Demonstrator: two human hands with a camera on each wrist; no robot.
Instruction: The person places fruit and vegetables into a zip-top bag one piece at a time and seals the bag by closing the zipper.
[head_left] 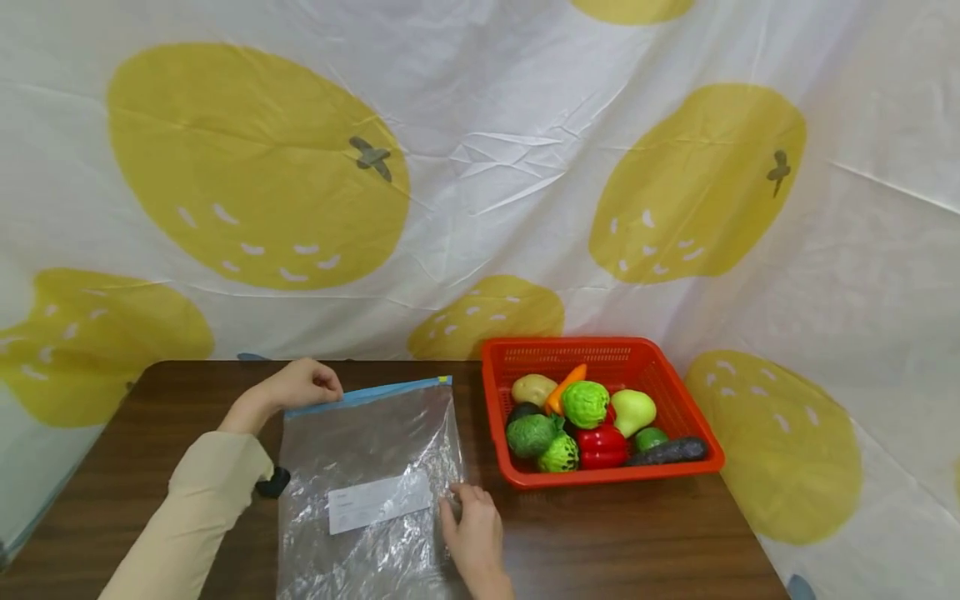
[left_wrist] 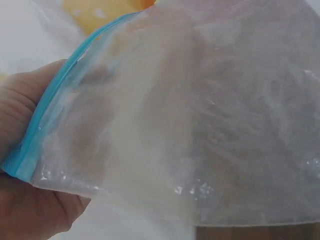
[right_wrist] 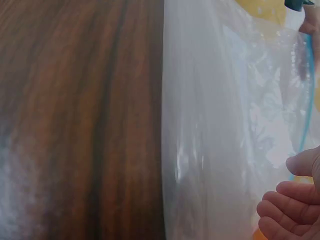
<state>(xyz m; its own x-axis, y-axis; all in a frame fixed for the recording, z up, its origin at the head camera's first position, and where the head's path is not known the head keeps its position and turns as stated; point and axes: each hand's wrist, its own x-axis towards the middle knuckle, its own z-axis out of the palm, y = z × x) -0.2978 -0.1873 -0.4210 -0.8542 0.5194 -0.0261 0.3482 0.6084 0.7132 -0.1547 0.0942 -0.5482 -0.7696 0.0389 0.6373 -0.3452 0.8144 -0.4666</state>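
Note:
A large clear zip bag (head_left: 375, 442) with a blue zip strip along its top lies over the table, a white label (head_left: 379, 502) on its front. My left hand (head_left: 298, 384) pinches the blue strip near its left end. In the left wrist view, thumb and fingers of the left hand (left_wrist: 35, 150) sit on either side of the strip's corner. The small yellow slider (head_left: 442, 379) is at the strip's right end. My right hand (head_left: 477, 533) is at the bag's right edge. Seen from the right wrist, its fingers (right_wrist: 285, 215) are loosely bent and hold nothing.
Right of the bag stands a red plastic basket (head_left: 517, 477) with several vegetables and fruits, among them a red pepper (head_left: 602, 447), a potato (head_left: 534, 389) and a pear (head_left: 633, 412). The dark wooden table (head_left: 600, 542) ends at a fruit-print curtain (head_left: 465, 208).

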